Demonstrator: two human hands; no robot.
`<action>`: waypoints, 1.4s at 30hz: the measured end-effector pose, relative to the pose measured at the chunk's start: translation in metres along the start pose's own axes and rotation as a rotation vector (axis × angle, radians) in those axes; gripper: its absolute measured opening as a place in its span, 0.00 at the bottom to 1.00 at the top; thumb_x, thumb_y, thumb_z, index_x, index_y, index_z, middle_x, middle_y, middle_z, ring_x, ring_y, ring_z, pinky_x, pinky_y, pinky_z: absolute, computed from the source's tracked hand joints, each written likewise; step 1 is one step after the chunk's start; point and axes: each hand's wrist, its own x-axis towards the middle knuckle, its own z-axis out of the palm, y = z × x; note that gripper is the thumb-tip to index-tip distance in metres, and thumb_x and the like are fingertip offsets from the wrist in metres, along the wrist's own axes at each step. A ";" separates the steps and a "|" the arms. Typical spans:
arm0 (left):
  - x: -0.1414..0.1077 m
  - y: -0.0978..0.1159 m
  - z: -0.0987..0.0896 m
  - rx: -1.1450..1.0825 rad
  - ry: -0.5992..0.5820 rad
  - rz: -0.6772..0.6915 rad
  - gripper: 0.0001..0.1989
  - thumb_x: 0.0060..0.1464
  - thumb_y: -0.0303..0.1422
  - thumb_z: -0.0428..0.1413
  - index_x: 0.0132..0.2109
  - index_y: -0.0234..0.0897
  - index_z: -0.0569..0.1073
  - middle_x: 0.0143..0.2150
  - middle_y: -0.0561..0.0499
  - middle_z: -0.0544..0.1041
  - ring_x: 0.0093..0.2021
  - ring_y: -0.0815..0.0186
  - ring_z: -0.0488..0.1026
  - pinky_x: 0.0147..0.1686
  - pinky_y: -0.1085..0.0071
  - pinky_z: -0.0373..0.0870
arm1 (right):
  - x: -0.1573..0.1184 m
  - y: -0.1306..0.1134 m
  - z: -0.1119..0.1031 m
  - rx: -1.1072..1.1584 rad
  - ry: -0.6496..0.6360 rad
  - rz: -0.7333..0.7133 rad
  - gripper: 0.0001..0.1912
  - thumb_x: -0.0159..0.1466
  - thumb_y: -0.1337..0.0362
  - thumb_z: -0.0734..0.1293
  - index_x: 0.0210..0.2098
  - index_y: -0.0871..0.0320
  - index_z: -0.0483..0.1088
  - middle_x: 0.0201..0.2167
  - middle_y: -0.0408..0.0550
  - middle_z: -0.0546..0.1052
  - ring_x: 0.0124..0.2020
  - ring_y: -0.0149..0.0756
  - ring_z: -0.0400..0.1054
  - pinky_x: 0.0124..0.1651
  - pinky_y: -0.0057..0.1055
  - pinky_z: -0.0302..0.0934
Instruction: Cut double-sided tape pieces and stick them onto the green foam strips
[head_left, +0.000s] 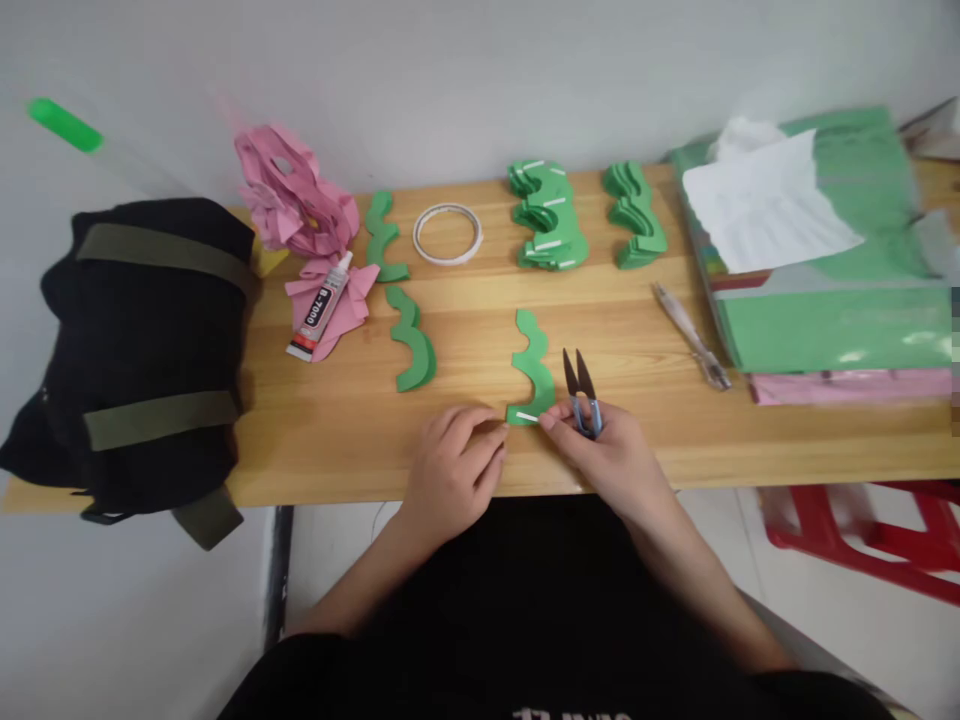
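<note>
A wavy green paper cutout (537,370) lies on the table in front of me, with a short white strip of tape (527,418) along its bottom end. My left hand (457,465) is curled, its thumb and forefinger closed at the cutout's lower left corner. In my right hand (607,445) a pair of small thread snips (582,395) points away from me, blades apart. That hand's thumb and forefinger touch the tape's right end. Left of them lies another green stack of cutouts (413,345).
A tape roll (417,240) and stacked green cutouts (551,215) sit toward the wall. Pink paper pieces (296,195) and a glue tube (320,308) lie left, beside a black bag (150,350). Rightward are a pen (688,330), green packs (832,325) and a red stool (817,525).
</note>
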 end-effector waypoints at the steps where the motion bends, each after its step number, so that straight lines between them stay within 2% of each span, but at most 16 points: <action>1: -0.002 0.001 0.001 0.012 0.003 0.010 0.09 0.57 0.24 0.55 0.44 0.33 0.76 0.45 0.42 0.77 0.46 0.57 0.71 0.45 0.59 0.70 | 0.001 0.001 0.003 -0.022 -0.007 -0.009 0.13 0.55 0.54 0.69 0.25 0.58 0.70 0.18 0.40 0.68 0.20 0.29 0.59 0.25 0.28 0.55; 4: -0.004 0.002 0.004 0.017 0.004 0.015 0.09 0.57 0.24 0.54 0.44 0.33 0.76 0.46 0.41 0.77 0.47 0.55 0.70 0.45 0.57 0.69 | 0.005 0.003 0.007 -0.114 -0.015 -0.022 0.11 0.55 0.55 0.68 0.24 0.57 0.70 0.19 0.42 0.71 0.22 0.31 0.62 0.27 0.29 0.57; 11: -0.004 -0.001 0.004 0.072 0.016 0.033 0.09 0.57 0.25 0.54 0.43 0.36 0.77 0.45 0.44 0.78 0.46 0.57 0.72 0.44 0.59 0.71 | 0.010 0.002 0.006 -0.258 -0.055 -0.037 0.11 0.56 0.56 0.65 0.22 0.56 0.69 0.17 0.41 0.71 0.20 0.31 0.61 0.26 0.29 0.55; 20: -0.005 0.000 0.005 0.091 0.029 0.029 0.10 0.56 0.24 0.54 0.43 0.35 0.77 0.45 0.44 0.79 0.46 0.57 0.74 0.45 0.60 0.72 | 0.013 0.002 0.004 -0.301 -0.096 -0.028 0.11 0.57 0.56 0.65 0.22 0.56 0.68 0.17 0.40 0.69 0.21 0.30 0.60 0.26 0.29 0.53; 25: -0.006 0.000 0.005 0.109 0.082 0.015 0.11 0.56 0.24 0.53 0.45 0.37 0.76 0.46 0.44 0.79 0.46 0.58 0.75 0.44 0.60 0.72 | 0.013 0.002 0.004 -0.299 -0.102 -0.019 0.12 0.57 0.56 0.65 0.23 0.56 0.68 0.17 0.39 0.67 0.21 0.30 0.59 0.26 0.29 0.52; 36: -0.009 0.000 0.008 0.152 0.054 0.033 0.12 0.56 0.24 0.53 0.46 0.36 0.76 0.48 0.42 0.78 0.49 0.56 0.74 0.46 0.59 0.70 | 0.013 0.000 0.006 -0.331 -0.093 -0.017 0.09 0.57 0.59 0.66 0.23 0.56 0.68 0.17 0.39 0.69 0.20 0.30 0.61 0.26 0.29 0.53; 42: -0.007 0.002 0.009 0.205 0.024 0.051 0.12 0.58 0.31 0.56 0.48 0.35 0.76 0.50 0.40 0.78 0.49 0.52 0.72 0.46 0.57 0.66 | 0.013 -0.002 0.009 -0.392 -0.064 -0.033 0.08 0.57 0.62 0.66 0.22 0.55 0.67 0.16 0.40 0.70 0.19 0.31 0.62 0.26 0.29 0.54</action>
